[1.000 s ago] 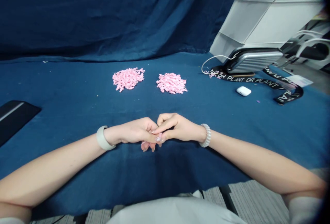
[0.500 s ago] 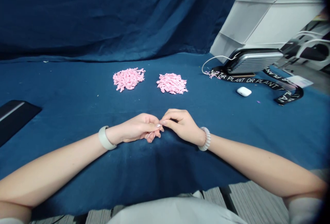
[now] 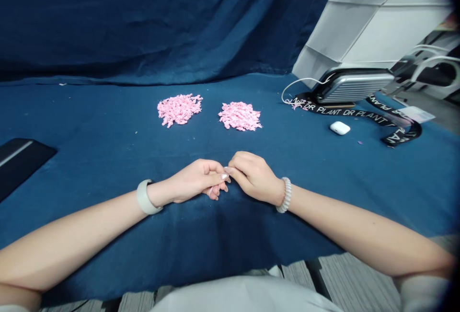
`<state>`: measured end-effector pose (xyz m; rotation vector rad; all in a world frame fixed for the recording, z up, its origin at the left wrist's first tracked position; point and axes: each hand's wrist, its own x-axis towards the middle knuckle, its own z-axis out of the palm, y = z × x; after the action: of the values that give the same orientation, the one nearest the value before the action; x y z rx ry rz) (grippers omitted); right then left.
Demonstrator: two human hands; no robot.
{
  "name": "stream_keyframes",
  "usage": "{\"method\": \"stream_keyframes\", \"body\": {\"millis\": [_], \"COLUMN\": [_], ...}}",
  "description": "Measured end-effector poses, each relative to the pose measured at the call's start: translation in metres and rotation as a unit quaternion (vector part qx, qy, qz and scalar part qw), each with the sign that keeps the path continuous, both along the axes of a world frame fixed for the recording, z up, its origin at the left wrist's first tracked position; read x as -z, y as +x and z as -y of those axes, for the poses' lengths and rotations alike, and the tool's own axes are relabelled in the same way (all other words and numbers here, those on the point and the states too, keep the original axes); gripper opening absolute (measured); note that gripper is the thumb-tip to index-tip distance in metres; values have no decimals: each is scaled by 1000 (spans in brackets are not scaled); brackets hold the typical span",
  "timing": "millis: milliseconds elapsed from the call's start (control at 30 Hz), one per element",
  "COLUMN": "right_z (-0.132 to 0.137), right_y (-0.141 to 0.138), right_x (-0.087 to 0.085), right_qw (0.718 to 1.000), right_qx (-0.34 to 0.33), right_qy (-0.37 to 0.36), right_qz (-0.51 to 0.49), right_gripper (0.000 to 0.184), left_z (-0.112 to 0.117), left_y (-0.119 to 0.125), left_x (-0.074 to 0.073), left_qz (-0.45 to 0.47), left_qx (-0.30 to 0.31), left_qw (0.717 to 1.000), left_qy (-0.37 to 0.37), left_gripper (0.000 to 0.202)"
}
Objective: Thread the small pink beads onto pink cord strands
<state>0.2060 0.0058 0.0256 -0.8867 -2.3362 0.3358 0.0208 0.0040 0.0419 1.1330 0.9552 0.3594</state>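
Note:
My left hand [image 3: 196,180] and my right hand [image 3: 251,174] meet fingertip to fingertip low over the blue cloth [image 3: 108,139], near its front middle. Both are curled into a pinch at the point of contact. A small pale pink bit shows under the left fingers; what the pinch holds is too small to name. Further back lie two heaps of small pink pieces, the left heap [image 3: 178,109] and the right heap [image 3: 239,115], both well beyond my hands. A pale band sits on my left wrist and a beaded bracelet on my right.
A white earbud case [image 3: 339,127] lies at the right, beside a black lanyard [image 3: 362,115] printed DR PLANT and a silver case [image 3: 354,84] with a white cable. A black flat object [image 3: 19,161] sits at the left edge. White panels [image 3: 370,19] rise at back right.
Both hands lifted slightly away from me and turned; a second ago they overlapped with a pink piece showing below, now only the fingertips touch and the piece is mostly hidden.

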Motion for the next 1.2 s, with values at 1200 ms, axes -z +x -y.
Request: {"method": "stream_keyframes", "body": {"millis": [1200], "right_z": [-11], "right_y": [3], "right_x": [-7], "right_qw": [938], "right_qx": [-69], "right_qy": [-323], "right_qz": [-101], "right_gripper": [24], "left_z": [0], "left_y": [-1], "left_x": [3], "left_qz": [23], "left_qx": [-5], "left_qw": [1000], "left_qy": [-1], "left_gripper": [32]}}
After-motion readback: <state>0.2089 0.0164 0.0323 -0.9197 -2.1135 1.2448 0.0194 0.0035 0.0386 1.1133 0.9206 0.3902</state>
